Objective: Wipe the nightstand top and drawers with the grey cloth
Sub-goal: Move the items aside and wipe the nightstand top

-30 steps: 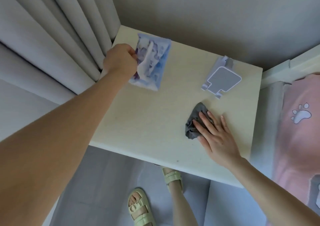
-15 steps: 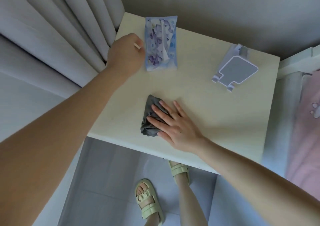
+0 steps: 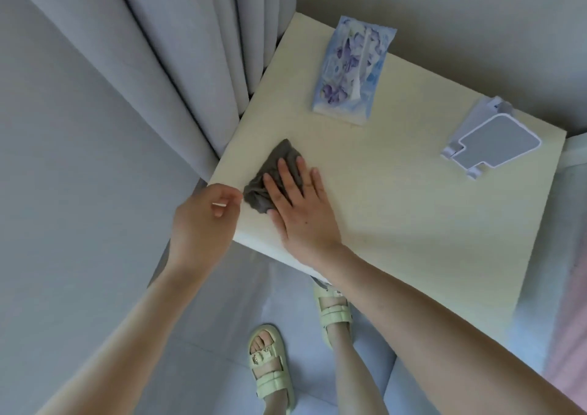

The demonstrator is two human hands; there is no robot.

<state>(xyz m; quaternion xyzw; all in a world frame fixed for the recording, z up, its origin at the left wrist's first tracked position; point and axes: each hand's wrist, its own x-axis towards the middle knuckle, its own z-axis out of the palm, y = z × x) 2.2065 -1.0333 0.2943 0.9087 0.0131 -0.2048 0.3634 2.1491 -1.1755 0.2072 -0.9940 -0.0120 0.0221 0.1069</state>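
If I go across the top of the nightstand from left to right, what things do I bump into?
grey cloth under the right hand → tissue pack → white stand

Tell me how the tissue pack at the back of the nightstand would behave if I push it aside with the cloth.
The tissue pack looks soft-sided, its wrapper creased, so it would probably give and slide rather than tip. It lies flat on the nightstand top, so rolling seems unlikely. It is probably light; a nudge from the right hand with the grey cloth could skew it.
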